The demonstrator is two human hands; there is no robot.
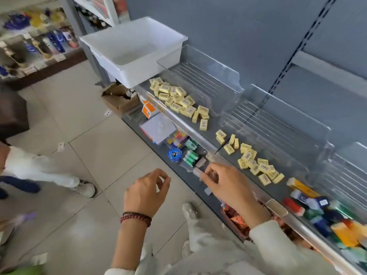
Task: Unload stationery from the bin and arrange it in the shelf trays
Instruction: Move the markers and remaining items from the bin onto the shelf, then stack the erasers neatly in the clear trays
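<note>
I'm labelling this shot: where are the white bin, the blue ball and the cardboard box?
white bin (139,75): head view, on its near outer wall.
blue ball (174,155): head view, on its middle.
cardboard box (119,104): head view, on its near side.

A single wide view is taken from head height, tilted forward and down, close above the left hand (146,192) and right hand (226,185).

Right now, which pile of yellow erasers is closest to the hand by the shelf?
The pile just beyond the right hand, beside the colourful boxes; the other pile lies farther along, by the white bin.
</note>
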